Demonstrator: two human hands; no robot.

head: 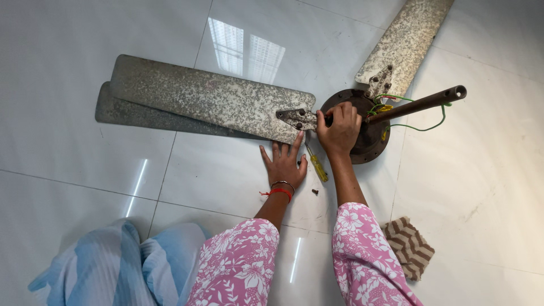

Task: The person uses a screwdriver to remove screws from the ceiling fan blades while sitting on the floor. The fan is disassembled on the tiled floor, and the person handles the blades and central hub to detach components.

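Observation:
An old ceiling fan lies on the white tiled floor, its dark round motor (371,141) facing up with a brown rod (422,103) sticking out to the right. My right hand (339,127) is closed on the metal bracket (297,118) of a speckled grey blade (207,97) where it meets the motor. My left hand (283,163) rests flat on the floor, fingers spread, just below that blade's end. A yellow-handled screwdriver (318,167) lies on the floor between my two hands. A small dark screw (314,192) sits near my left wrist.
A second blade (403,42) runs up to the top right from the motor, and a third blade (141,116) lies under the first. Green and yellow wires (422,127) curl beside the rod. A striped brown cloth (409,246) lies at the lower right, blue striped fabric (124,263) at lower left.

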